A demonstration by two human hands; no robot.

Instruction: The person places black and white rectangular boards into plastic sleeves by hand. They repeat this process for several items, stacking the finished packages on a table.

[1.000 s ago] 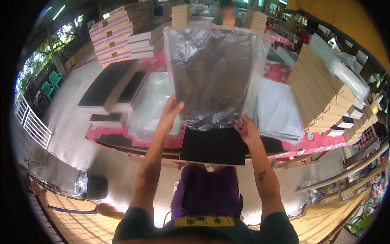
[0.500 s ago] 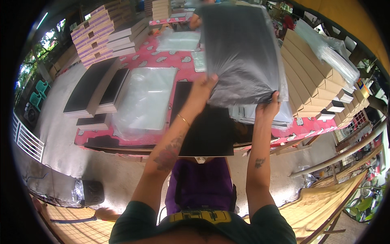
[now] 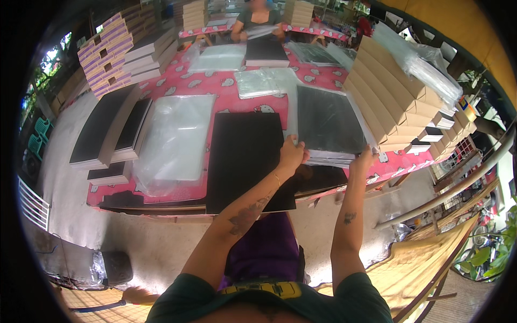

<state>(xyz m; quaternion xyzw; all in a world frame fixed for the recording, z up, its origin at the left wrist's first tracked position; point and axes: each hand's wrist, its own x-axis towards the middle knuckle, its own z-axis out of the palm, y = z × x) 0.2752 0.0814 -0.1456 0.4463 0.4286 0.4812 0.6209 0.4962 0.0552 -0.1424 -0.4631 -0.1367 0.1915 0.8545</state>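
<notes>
A flat black sheet in a clear plastic sleeve (image 3: 329, 119) lies on a pile of similar wrapped pieces at the right of the table. My left hand (image 3: 293, 153) pinches its near left corner. At its near right corner are the closed fingers of my right hand (image 3: 366, 158). Left of the sleeve, a large black board (image 3: 245, 145) lies flat, reaching the table's near edge. My left forearm passes over its near right part. Farther left rests a stack of clear plastic sleeves (image 3: 180, 134).
The pink patterned table (image 3: 186, 85) bears black-topped stacks (image 3: 102, 129) at left and tall brown cardboard boxes (image 3: 390, 99) at right, with rolled plastic (image 3: 431, 70) on top. Across the table, a person (image 3: 259, 21) handles plastic above a black-topped stack (image 3: 266, 52). A broom (image 3: 137, 296) lies on the floor.
My hands have lowered the sleeved black sheet from above the table onto the pile at right. The person across the table, mostly hidden before, now shows.
</notes>
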